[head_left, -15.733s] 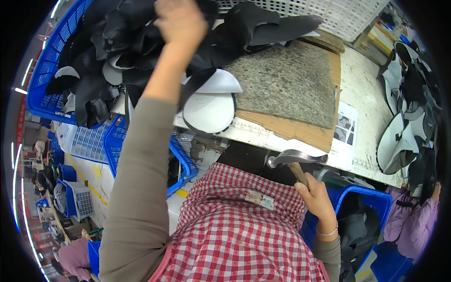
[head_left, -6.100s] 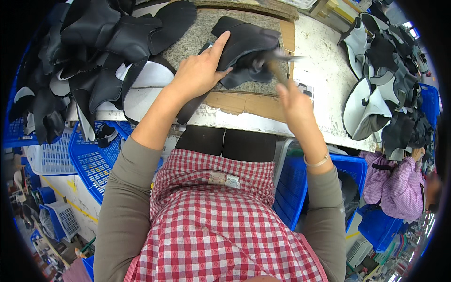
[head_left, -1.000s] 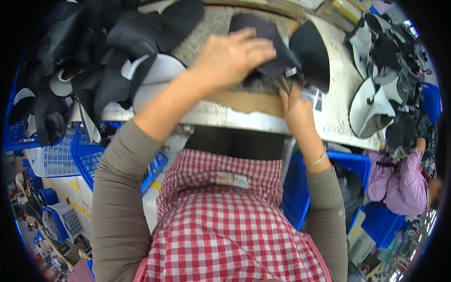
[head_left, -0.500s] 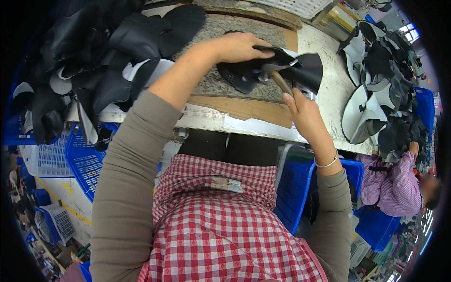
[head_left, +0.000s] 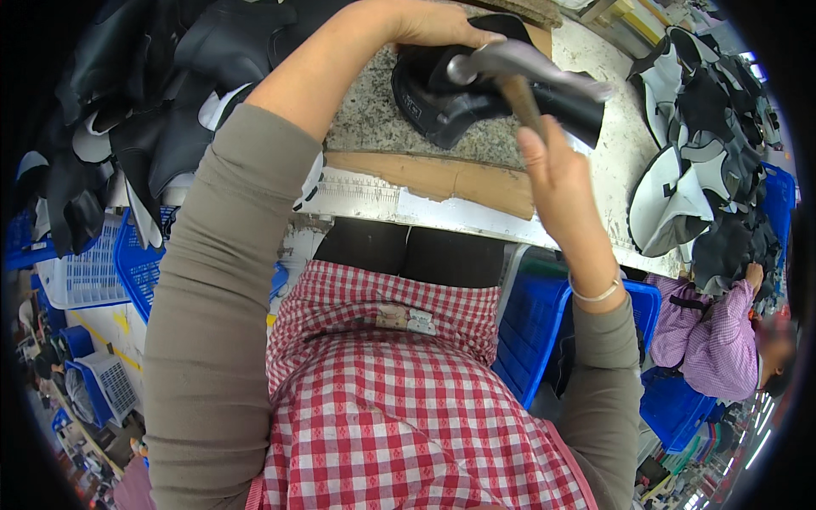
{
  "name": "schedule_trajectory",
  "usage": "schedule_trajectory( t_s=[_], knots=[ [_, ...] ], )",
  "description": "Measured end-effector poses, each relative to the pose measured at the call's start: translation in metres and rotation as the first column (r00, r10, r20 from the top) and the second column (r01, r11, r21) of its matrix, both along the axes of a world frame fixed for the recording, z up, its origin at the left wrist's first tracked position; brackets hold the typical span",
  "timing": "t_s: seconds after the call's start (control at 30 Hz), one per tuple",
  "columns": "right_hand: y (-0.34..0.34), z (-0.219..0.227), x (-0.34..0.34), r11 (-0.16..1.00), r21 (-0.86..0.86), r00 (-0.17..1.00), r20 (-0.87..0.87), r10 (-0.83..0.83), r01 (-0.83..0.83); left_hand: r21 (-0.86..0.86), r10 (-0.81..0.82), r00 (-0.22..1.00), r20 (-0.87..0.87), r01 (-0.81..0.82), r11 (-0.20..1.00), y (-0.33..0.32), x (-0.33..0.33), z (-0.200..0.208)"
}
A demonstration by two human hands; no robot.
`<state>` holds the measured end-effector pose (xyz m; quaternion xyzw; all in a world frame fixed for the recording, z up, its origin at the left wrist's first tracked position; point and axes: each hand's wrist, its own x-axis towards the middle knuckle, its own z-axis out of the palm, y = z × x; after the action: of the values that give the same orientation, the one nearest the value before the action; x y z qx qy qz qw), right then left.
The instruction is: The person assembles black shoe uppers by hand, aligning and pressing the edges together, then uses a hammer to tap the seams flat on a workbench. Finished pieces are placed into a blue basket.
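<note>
My right hand is wrapped round the wooden handle of a hammer, its metal head blurred and raised over the work. Below it lies a black leather shoe upper, spread on a speckled stone slab. At the far side, my left hand presses on the upper, thumb lying along its edge; the other fingers are largely hidden behind the leather. One part of the upper, a smooth black flap, stretches to the right under the hammer head.
Black uppers are heaped at the left, and black and white ones at the right. A torn cardboard strip lines the slab's near edge. Blue crates stand below the table. A person in a checked sleeve works at the right.
The hammer has lifted from the upper, and its head now shows larger. My left hand and the upper sit higher in the view; the upper has shifted and turned a little.
</note>
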<state>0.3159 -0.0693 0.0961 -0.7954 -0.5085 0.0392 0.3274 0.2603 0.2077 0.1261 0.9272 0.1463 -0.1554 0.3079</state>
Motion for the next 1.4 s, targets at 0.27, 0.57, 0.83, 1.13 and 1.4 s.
schedule_trajectory(
  t_s=[0.27,0.57,0.83,1.13,1.4],
  knots=[
    [-0.009,-0.021,0.024,0.996,0.046,0.995,0.061,0.077,-0.079,0.012,0.020,0.991,0.131,-0.022,1.000,0.005,-0.004,-0.009],
    [-0.008,-0.064,0.019,0.974,-0.187,0.991,0.059,-0.120,0.129,-0.603,0.842,0.380,0.384,-0.588,0.540,-0.123,-0.088,-0.078],
    [-0.091,0.050,-0.006,0.989,0.117,0.718,-0.681,0.144,-0.087,0.514,-0.212,0.480,0.851,-0.682,0.520,-0.046,-0.054,0.129],
    [-0.040,0.016,-0.007,0.991,-0.122,0.993,0.109,-0.037,0.051,0.526,-0.349,0.922,0.169,0.215,0.823,-0.062,-0.006,0.043],
    [-0.046,-0.066,-0.010,0.989,-0.141,0.984,0.175,-0.028,0.053,0.744,-0.270,0.848,0.457,-0.198,0.638,-0.015,-0.090,-0.020]
  ],
)
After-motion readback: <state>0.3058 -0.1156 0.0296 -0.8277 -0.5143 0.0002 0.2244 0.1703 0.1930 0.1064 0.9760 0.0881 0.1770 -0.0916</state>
